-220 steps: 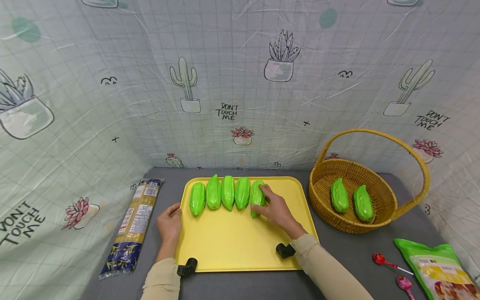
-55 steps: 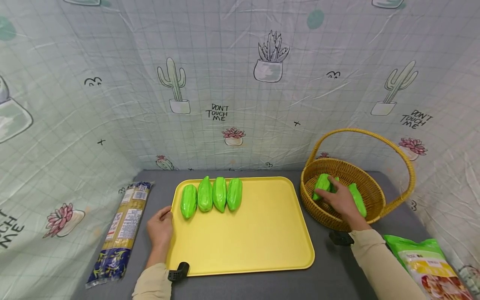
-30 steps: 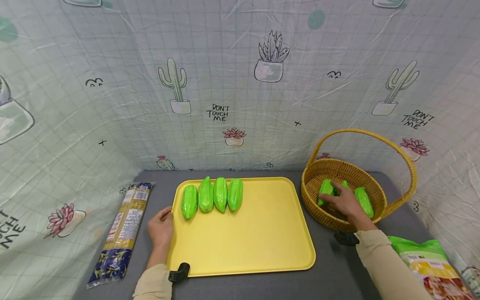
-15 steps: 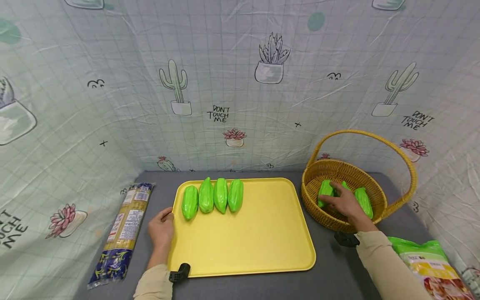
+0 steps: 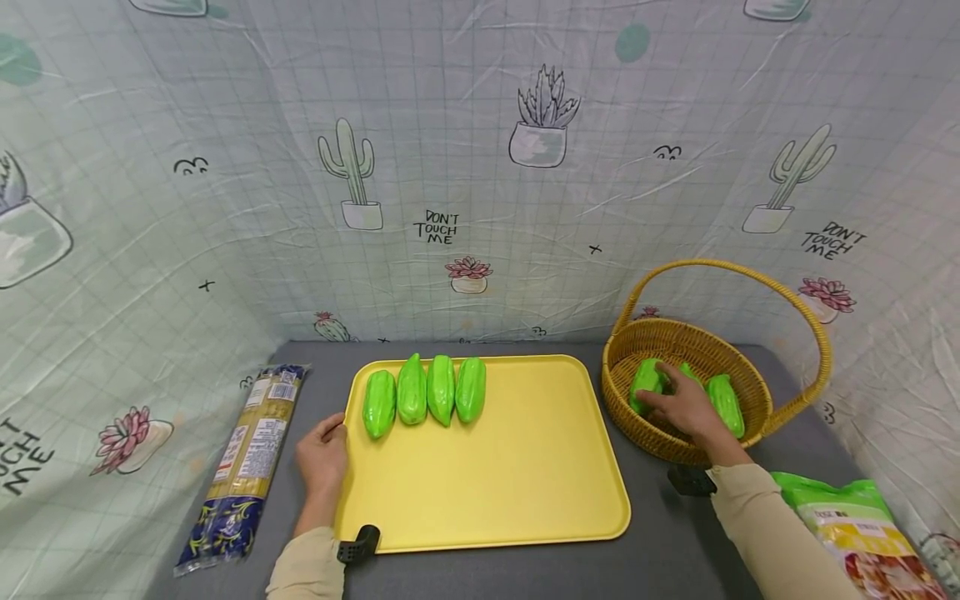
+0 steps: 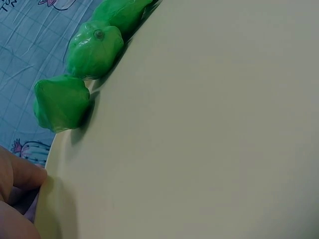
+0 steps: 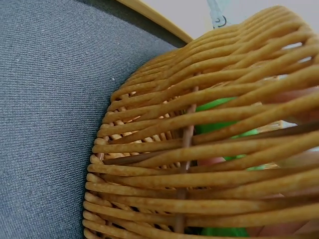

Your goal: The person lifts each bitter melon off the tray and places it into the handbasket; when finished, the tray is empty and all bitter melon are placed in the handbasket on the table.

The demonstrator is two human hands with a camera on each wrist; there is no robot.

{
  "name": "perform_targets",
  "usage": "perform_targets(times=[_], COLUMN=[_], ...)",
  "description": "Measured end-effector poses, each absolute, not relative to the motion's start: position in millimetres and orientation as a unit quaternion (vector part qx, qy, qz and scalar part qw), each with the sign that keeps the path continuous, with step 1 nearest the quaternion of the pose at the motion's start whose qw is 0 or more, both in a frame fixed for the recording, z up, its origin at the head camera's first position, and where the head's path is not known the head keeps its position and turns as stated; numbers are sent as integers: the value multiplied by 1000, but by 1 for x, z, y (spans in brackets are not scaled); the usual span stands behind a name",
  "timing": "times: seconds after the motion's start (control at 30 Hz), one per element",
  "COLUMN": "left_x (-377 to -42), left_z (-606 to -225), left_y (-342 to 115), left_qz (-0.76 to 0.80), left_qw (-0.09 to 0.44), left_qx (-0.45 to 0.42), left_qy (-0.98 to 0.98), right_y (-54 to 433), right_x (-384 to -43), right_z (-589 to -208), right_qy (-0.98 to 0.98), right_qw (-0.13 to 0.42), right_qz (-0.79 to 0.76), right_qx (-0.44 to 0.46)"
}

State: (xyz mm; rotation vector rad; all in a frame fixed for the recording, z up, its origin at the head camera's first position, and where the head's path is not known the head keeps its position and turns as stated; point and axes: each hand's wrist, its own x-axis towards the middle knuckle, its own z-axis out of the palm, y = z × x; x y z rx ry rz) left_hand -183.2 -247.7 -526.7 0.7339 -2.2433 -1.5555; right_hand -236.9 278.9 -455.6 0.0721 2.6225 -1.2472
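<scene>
At the tray's left side, my left hand [image 5: 322, 457] grips the rim of the yellow tray [image 5: 525, 500]; in the left wrist view its fingertip [image 6: 35, 175] sits at the edge. Along the tray's back left lie several glossy, ridged, oblong green fruits [image 5: 471, 390] in a row. My right hand [image 5: 688, 408] reaches into the wicker basket [image 5: 645, 435], thumb and fingers around a green fruit [image 5: 647, 385] at the basket's left. Another green fruit [image 5: 724, 404] lies to the hand's right, and one more [image 5: 688, 372] is mostly hidden behind it. The basket wall [image 7: 149, 174] hides most of the right hand in its wrist view.
A long pack of noodles [image 5: 251, 458] lies left of the tray. Front right is a green and yellow bag [image 5: 847, 517], partly under the right forearm. The basket's tall arched handle [image 5: 813, 312] rises over its opening. A printed cloth [image 5: 480, 167] hangs behind.
Since the oldest frame, my right hand has carried the rightmost green fruit from the tray into the basket. It has barely shifted in the last second. The left hand stays at the tray rim.
</scene>
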Motion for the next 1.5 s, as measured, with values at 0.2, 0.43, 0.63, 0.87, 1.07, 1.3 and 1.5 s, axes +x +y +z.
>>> perform_targets(times=[0.2, 0.43, 0.63, 0.87, 1.07, 1.3, 1.5], left_x=[-184, -184, -183, -182, -182, -183, -182], left_z=[-527, -529, -529, -528, -527, -525, -525], left_y=[-250, -251, -251, -251, -250, -248, -247], left_qz=[-541, -545, -545, -546, -547, -548, -549], left_qw=[156, 155, 156, 147, 148, 154, 154], left_qx=[259, 259, 260, 261, 260, 262, 260], left_qy=[-785, -782, -782, -783, -782, -779, -779], right_y=[274, 270, 257, 243, 232, 219, 207], right_x=[-234, -228, -225, -222, -219, -219, -220], right_z=[-449, -434, -424, -416, -412, -415, -416], right_qy=[915, 931, 937, 932, 914, 909, 901], right_qw=[96, 76, 26, -6, -26, -27, -29], right_qz=[-391, -357, -347, -362, -401, -412, -426], right_qx=[8, -4, -21, -35, -54, -61, -74])
